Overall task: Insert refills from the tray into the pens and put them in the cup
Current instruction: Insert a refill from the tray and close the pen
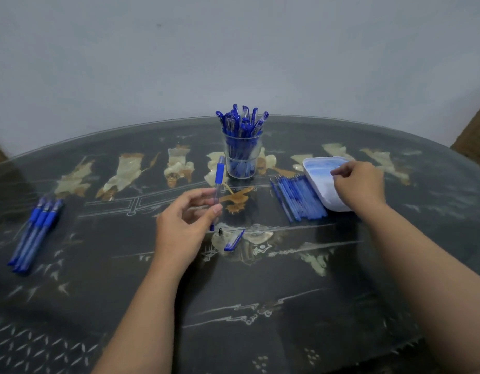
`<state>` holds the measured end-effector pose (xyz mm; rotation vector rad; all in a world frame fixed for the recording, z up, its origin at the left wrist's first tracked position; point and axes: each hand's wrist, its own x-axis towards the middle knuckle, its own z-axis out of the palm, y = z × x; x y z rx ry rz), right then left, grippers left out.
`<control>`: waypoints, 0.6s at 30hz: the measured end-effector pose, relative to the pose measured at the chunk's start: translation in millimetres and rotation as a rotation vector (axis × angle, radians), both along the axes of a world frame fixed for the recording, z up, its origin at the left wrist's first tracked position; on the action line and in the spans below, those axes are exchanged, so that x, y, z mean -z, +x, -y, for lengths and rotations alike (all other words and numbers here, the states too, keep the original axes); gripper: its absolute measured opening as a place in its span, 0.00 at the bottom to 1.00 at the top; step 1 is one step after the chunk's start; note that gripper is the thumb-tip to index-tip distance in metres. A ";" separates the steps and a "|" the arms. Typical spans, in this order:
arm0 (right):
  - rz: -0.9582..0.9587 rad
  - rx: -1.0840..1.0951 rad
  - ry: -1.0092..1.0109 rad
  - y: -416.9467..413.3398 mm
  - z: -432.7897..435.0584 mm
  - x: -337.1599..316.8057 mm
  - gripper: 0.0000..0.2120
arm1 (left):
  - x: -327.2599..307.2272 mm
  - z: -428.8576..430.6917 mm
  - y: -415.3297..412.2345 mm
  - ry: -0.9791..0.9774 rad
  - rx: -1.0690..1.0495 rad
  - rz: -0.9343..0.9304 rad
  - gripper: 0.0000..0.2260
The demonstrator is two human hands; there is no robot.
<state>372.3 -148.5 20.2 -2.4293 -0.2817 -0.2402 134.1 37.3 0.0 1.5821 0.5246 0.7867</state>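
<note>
Bench (260, 292) carries the white tray (313, 171) toward its right edge and the pen-filled cup (243, 160) near its far edge. Before the cup, the left hand (185, 225) pinches a pen (219, 176) upright; the right hand (360, 184) curls into the tray, grasp unclear.

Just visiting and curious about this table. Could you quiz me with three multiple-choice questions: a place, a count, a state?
1. Where is the white tray relative to the cup, seen from the camera? A) right B) left C) behind
2. How many pens lie at the far left? A) one B) three C) eight
3. What is the left hand doing? A) lying flat B) lifting the cup C) holding a pen
Answers: 1 A, it sits right of the cup; 2 B, three lie side by side; 3 C, its fingers grip a pen.
</note>
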 end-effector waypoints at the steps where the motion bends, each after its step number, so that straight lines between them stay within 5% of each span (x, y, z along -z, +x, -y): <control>1: -0.024 0.018 -0.042 4.6 5.1 1.6 0.14 | 0.1 0.2 0.5 0.007 0.002 0.003 0.13; 7: -0.040 -0.022 -0.284 14.0 17.4 11.6 0.19 | 0.5 0.4 1.7 0.019 -0.003 0.014 0.14; 18: -0.038 0.016 -0.324 18.1 12.1 17.2 0.17 | 1.5 -1.9 1.2 0.029 0.001 0.014 0.14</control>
